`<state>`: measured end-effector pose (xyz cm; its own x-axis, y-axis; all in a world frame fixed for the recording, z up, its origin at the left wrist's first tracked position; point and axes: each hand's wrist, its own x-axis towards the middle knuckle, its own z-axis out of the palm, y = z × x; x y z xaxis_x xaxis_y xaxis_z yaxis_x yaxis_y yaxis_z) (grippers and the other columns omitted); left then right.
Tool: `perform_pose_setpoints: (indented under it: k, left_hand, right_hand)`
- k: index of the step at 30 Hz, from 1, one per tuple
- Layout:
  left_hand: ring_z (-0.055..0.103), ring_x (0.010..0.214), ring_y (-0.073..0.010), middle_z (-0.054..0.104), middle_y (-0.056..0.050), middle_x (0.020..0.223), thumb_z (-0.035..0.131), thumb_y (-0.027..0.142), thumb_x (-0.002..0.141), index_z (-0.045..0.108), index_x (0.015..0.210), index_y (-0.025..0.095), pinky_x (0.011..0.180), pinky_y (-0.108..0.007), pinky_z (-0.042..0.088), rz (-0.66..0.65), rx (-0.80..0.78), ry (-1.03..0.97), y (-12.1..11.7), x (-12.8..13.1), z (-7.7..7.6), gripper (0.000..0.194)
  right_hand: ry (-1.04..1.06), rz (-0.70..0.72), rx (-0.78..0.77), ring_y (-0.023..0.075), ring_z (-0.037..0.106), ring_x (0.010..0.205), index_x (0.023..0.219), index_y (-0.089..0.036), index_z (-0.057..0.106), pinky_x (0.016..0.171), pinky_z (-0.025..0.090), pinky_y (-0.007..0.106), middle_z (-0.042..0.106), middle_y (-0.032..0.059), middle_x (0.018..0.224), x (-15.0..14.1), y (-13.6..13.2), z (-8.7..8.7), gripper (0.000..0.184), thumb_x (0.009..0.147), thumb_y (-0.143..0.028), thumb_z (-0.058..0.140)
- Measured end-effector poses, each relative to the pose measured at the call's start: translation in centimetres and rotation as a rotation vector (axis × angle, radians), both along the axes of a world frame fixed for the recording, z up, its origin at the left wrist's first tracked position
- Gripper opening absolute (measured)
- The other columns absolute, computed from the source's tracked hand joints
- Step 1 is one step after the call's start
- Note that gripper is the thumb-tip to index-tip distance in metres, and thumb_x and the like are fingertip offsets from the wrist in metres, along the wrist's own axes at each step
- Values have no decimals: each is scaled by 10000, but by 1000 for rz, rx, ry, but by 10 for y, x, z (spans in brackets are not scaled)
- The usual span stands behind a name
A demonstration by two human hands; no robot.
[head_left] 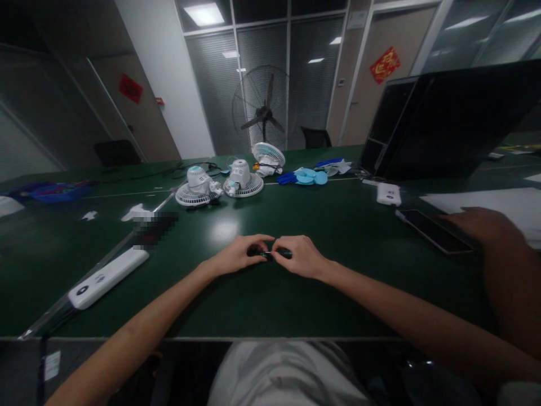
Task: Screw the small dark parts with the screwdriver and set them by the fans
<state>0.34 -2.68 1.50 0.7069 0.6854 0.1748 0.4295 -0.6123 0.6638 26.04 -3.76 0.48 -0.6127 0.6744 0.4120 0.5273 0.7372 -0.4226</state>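
My left hand [242, 255] rests low over the green table, its thumb and fingers curled in toward each other. Facing it, my right hand [301, 256] is closed in a pinch. The fingertips of both hands nearly meet around a small dark piece [266, 255] with a thin light sliver on it. It is too small and too covered by fingers to name.
Three white fan heads [240, 179] stand at the back, beside light-blue fan blades [310, 176]. A white power bank [109, 277] lies left; another white device [388, 194] and a phone [437, 231] lie right. A co-worker's hand [486, 225] touches white paper near a black monitor [460, 121].
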Motion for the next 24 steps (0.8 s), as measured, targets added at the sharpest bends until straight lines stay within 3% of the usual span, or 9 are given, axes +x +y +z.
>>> perform_pose_setpoints:
  k: [14, 24]
  left_hand:
    - [653, 1102, -226, 683, -57, 1220, 690, 166, 900, 526, 1502, 275, 1008, -375, 500, 11, 41, 78, -6, 1, 5, 633]
    - [611, 1179, -257, 653, -73, 1299, 652, 154, 909, 494, 1512, 286, 1071, -419, 470, -28, 79, 94, -7, -3, 5, 637]
  right_hand:
    - [22, 94, -2, 174, 712, 821, 968, -220, 750, 766, 491, 272, 764, 16, 949, 4, 0, -1, 83, 971, -272, 685]
    - [52, 26, -29, 181, 688, 805, 990, -206, 753, 755, 501, 291, 753, 32, 938, 5, -1, 0, 105, 981, -262, 666]
